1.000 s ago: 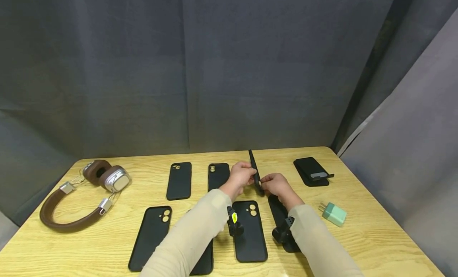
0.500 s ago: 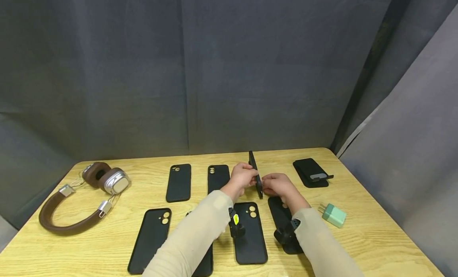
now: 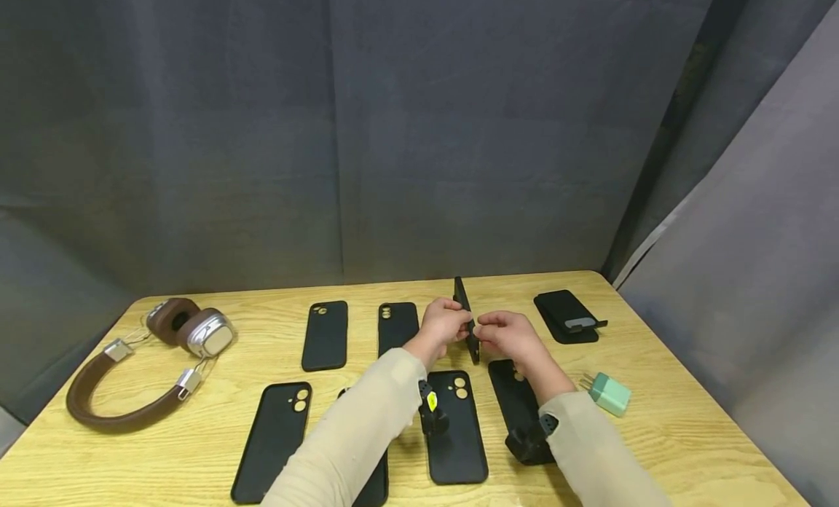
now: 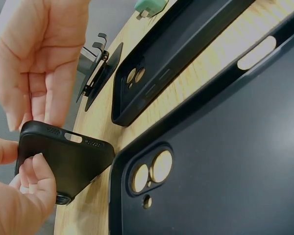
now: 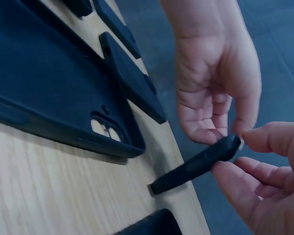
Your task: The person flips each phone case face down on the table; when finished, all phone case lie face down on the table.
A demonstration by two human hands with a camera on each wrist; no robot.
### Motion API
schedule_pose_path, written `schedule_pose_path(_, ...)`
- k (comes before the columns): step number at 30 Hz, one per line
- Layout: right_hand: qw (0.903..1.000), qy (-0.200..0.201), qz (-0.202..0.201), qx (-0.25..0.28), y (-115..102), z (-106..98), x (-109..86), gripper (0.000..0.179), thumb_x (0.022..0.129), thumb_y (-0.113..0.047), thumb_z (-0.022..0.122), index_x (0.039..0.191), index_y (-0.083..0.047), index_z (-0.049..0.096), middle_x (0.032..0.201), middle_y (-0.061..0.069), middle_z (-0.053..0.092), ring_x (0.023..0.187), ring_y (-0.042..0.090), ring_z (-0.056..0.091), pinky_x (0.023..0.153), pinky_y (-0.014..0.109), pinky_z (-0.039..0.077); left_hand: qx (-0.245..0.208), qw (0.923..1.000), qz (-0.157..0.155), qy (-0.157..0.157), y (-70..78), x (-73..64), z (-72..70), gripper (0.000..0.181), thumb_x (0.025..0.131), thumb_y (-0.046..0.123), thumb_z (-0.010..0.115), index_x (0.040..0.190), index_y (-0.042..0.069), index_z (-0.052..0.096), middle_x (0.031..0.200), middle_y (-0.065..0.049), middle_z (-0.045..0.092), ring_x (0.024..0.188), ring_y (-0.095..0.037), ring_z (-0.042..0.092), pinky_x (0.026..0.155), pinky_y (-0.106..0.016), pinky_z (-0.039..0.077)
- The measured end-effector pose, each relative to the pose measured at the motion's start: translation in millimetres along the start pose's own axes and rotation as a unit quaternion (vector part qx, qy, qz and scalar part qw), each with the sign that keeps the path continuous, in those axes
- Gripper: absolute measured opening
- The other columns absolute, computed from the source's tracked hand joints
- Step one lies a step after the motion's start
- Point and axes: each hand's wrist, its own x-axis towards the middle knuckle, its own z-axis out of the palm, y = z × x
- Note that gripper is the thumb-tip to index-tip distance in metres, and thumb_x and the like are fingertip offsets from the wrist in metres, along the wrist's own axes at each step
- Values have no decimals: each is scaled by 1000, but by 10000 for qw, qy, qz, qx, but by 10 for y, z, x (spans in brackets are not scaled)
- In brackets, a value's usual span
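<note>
A black phone case (image 3: 473,344) stands tilted on its edge near the back of the table. My left hand (image 3: 443,326) pinches it from the left, with the thumb on one face in the left wrist view. From the right, my right hand (image 3: 514,337) holds its raised end, thumb and finger on either side in the right wrist view. The end of the case (image 4: 71,152) shows a slot and speaker holes. Below the hands lie a black case (image 3: 457,441) and another (image 3: 511,398), partly under my right wrist.
More black cases lie to the left, such as one at the back (image 3: 325,336) and one in front (image 3: 272,441). Brown headphones (image 3: 124,412) rest at far left. A black folding stand (image 3: 566,314) and a green charger plug (image 3: 611,394) are at right.
My right hand has shifted slightly up and toward the case, its fingertips moving higher along the edge. My left hand keeps its hold, and the case has turned slightly.
</note>
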Motion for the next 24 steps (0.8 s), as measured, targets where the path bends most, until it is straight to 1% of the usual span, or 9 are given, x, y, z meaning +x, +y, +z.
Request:
schedule_pose_path(4, 9999, 136, -38, -97, -10, 67, -5, 38, 88, -12, 58, 119, 9, 54, 116, 26, 57, 102, 38, 60, 84, 42, 51, 93, 10000, 3, -6, -6, 7, -6, 28, 88, 6, 60, 113, -2, 51, 92, -10, 57, 68, -15, 56, 67, -27, 52)
schedule_pose_path(9, 9986, 353, -75, -393, -19, 110, 16, 34, 86, -13, 62, 113, 7, 59, 110, 23, 60, 96, 35, 62, 77, 37, 53, 134, 9999, 44, 2, -5, 4, -15, 27, 89, 7, 60, 113, -1, 51, 92, -11, 57, 70, -16, 57, 66, -27, 52)
schedule_pose_path(14, 9948, 582, 4, -837, -43, 123, 32, 24, 83, -14, 63, 98, 5, 66, 95, 17, 65, 77, 24, 63, 64, 30, 51, 143, 9999, 51, -64, -7, -20, -7, 28, 89, 7, 58, 115, -2, 52, 94, -11, 57, 72, -16, 58, 72, -31, 53)
schedule_pose_path(16, 9927, 699, 50, -985, -58, 117, 33, 20, 82, -13, 62, 91, 4, 67, 89, 14, 65, 72, 20, 61, 60, 28, 50, 127, 9998, 63, -120, -11, -26, 0, 29, 90, 8, 57, 116, -3, 52, 93, -11, 57, 73, -16, 58, 76, -34, 53)
schedule_pose_path(17, 9918, 760, 68, -1027, -66, 112, 32, 19, 81, -13, 61, 89, 4, 67, 87, 13, 65, 71, 20, 62, 59, 28, 50, 108, 9998, 75, -137, -19, -25, 0, 28, 91, 8, 56, 116, -3, 52, 93, -11, 57, 75, -18, 59, 78, -35, 53)
schedule_pose_path(20, 9894, 909, 159, -1121, -87, 87, 15, 19, 81, -12, 59, 88, 3, 67, 85, 13, 65, 70, 22, 63, 58, 29, 50, 97, 9998, 108, -126, -42, -18, -13, 26, 92, 10, 55, 114, -3, 53, 92, -11, 56, 79, -20, 59, 84, -39, 51)
schedule_pose_path(24, 9882, 1036, 331, -1077, -94, 49, -10, 24, 82, -14, 57, 95, 2, 67, 91, 16, 66, 75, 26, 65, 62, 33, 50, 165, 9997, 141, -112, -91, -4, -58, 21, 90, 7, 55, 108, -3, 52, 90, -8, 52, 76, -20, 57, 82, -40, 51)
